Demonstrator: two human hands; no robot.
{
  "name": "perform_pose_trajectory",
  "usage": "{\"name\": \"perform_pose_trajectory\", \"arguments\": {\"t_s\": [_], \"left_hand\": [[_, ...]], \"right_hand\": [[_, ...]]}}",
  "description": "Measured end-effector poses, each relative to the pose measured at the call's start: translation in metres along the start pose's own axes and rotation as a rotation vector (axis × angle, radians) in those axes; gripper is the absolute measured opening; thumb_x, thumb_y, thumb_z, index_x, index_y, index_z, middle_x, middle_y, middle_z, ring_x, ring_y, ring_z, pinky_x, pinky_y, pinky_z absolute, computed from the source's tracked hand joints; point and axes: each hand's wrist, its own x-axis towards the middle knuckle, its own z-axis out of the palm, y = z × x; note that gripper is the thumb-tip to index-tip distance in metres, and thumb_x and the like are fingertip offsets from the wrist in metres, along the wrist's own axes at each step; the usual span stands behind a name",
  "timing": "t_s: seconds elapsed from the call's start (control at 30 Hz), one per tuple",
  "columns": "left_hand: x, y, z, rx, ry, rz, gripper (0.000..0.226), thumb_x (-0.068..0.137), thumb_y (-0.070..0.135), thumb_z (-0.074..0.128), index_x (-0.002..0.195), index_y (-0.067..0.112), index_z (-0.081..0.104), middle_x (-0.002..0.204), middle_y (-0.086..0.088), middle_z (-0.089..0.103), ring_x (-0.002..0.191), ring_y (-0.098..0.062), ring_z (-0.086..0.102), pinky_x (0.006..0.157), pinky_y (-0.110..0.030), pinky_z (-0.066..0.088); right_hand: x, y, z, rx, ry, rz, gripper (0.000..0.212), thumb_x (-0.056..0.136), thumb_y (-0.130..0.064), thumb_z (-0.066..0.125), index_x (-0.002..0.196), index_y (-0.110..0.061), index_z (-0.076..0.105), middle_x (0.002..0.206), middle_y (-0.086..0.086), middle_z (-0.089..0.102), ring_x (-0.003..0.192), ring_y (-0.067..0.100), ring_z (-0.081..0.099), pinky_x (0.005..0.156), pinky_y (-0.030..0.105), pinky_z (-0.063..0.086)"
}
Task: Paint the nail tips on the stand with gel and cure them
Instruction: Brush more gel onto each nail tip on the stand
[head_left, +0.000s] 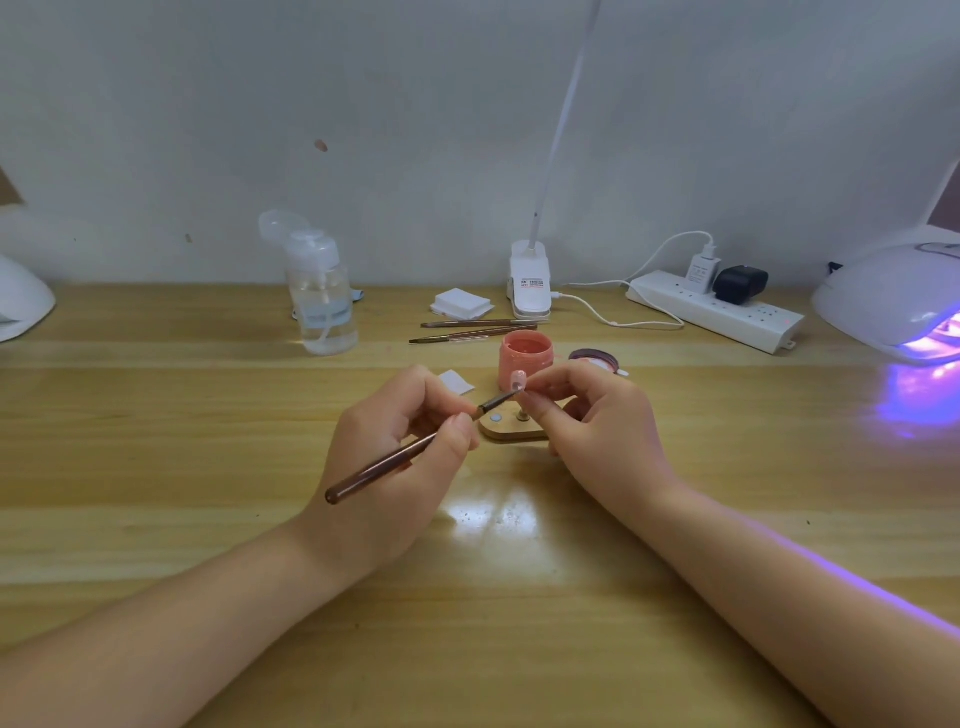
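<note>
A slim brown brush (415, 449) is pinched between the thumb and curled fingers (460, 423) of the left hand (395, 457), its bristle end laid against a small nail tip (518, 381) directly in front of the open pink gel jar (524, 358). The nail tip is pinched by the fingertips of the right hand (597, 415), just above the wooden stand (511, 428) (one peg and one round pad are seen on its top), which lies on the bench (208, 415) just in front of the jar. The jar's lid (595, 358) is set just to the right of the jar. Two spare brushes (475, 328) are laid just behind the jar, with a stack of white wipes (461, 302) and a white clip lamp (530, 283) further behind. A clear pump bottle (322, 299) is placed behind and to the left of the jar. Well to the jar's right, a curing lamp (893, 301) is lit violet, a power strip (714, 309) lying between them.
</note>
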Motion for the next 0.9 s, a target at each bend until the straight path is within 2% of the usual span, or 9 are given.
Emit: {"name": "perform_pose_trajectory", "arguments": {"t_s": [0.1, 0.23, 0.33, 0.4, 0.47, 0.6, 0.67, 0.8, 0.9], "left_hand": [[-0.0005, 0.0007, -0.0015, -0.014, 0.01, 0.019, 0.01, 0.081, 0.031, 0.053, 0.08, 0.023, 0.06, 0.073, 0.005, 0.069, 0.069, -0.014, 0.065, 0.066, -0.032, 0.053], [0.001, 0.0004, 0.0012, 0.002, 0.062, -0.008, 0.012, 0.087, 0.033, 0.057, 0.089, 0.022, 0.062, 0.08, 0.007, 0.072, 0.075, -0.012, 0.068, 0.071, -0.034, 0.055], [0.0009, -0.0006, 0.003, 0.003, 0.053, -0.05, 0.005, 0.087, 0.023, 0.061, 0.09, 0.021, 0.064, 0.083, 0.01, 0.073, 0.078, -0.008, 0.068, 0.074, -0.031, 0.055], [0.0002, -0.0004, 0.0023, 0.002, 0.027, -0.045, 0.004, 0.086, 0.02, 0.061, 0.088, 0.021, 0.064, 0.082, 0.008, 0.073, 0.076, -0.01, 0.069, 0.072, -0.031, 0.055], [-0.0003, 0.0007, 0.0, 0.008, 0.01, -0.02, 0.006, 0.083, 0.026, 0.059, 0.083, 0.021, 0.063, 0.078, 0.005, 0.072, 0.073, -0.011, 0.067, 0.07, -0.031, 0.055], [-0.0006, 0.0018, -0.0014, -0.015, 0.042, 0.002, 0.016, 0.082, 0.032, 0.053, 0.081, 0.018, 0.06, 0.074, 0.001, 0.069, 0.071, -0.016, 0.064, 0.068, -0.035, 0.053], [0.0003, 0.0017, 0.0005, -0.031, 0.072, -0.036, 0.017, 0.085, 0.035, 0.055, 0.084, 0.019, 0.06, 0.077, 0.003, 0.071, 0.073, -0.013, 0.065, 0.071, -0.034, 0.053], [0.0007, 0.0022, 0.003, -0.036, 0.067, -0.103, 0.005, 0.087, 0.025, 0.061, 0.086, 0.021, 0.064, 0.08, 0.004, 0.073, 0.073, -0.014, 0.065, 0.073, -0.039, 0.053], [-0.0007, 0.0045, 0.0003, -0.026, 0.03, -0.078, 0.008, 0.082, 0.03, 0.061, 0.079, 0.022, 0.063, 0.074, 0.002, 0.072, 0.071, -0.019, 0.066, 0.07, -0.044, 0.054]], "right_hand": [[-0.0002, -0.0007, -0.0004, 0.001, 0.01, 0.011, 0.007, 0.085, -0.028, 0.073, 0.08, -0.025, 0.071, 0.075, -0.004, 0.068, 0.059, 0.031, 0.056, 0.061, 0.042, 0.05], [-0.001, -0.0019, -0.001, -0.001, 0.002, 0.002, 0.007, 0.085, -0.028, 0.072, 0.082, -0.022, 0.072, 0.076, -0.005, 0.068, 0.059, 0.028, 0.056, 0.061, 0.043, 0.051], [-0.0011, -0.0026, -0.0011, 0.001, -0.004, -0.006, 0.007, 0.086, -0.027, 0.072, 0.08, -0.024, 0.071, 0.076, -0.007, 0.067, 0.058, 0.023, 0.054, 0.061, 0.043, 0.051], [-0.0008, -0.002, -0.0013, -0.004, -0.012, 0.0, 0.007, 0.086, -0.026, 0.071, 0.08, -0.026, 0.071, 0.075, -0.007, 0.067, 0.06, 0.028, 0.054, 0.061, 0.042, 0.05], [-0.0006, -0.0011, -0.0015, -0.001, -0.013, 0.006, 0.008, 0.086, -0.023, 0.071, 0.079, -0.027, 0.07, 0.075, -0.007, 0.068, 0.061, 0.03, 0.055, 0.062, 0.041, 0.049], [-0.0007, 0.0004, -0.0014, 0.007, -0.01, 0.015, 0.007, 0.086, -0.024, 0.072, 0.08, -0.024, 0.07, 0.073, -0.01, 0.067, 0.059, 0.027, 0.054, 0.061, 0.038, 0.05], [-0.0007, 0.0005, -0.0013, 0.006, -0.012, 0.013, 0.006, 0.086, -0.026, 0.072, 0.081, -0.022, 0.071, 0.074, -0.01, 0.068, 0.061, 0.03, 0.055, 0.061, 0.041, 0.052], [-0.001, -0.0003, -0.0007, 0.007, -0.008, -0.01, 0.008, 0.087, -0.029, 0.071, 0.082, -0.022, 0.072, 0.075, -0.01, 0.068, 0.061, 0.031, 0.055, 0.06, 0.042, 0.052], [-0.0003, 0.0009, -0.0008, -0.006, -0.001, -0.007, 0.006, 0.087, -0.024, 0.071, 0.081, -0.025, 0.07, 0.074, -0.008, 0.067, 0.061, 0.029, 0.055, 0.059, 0.039, 0.049]]}}
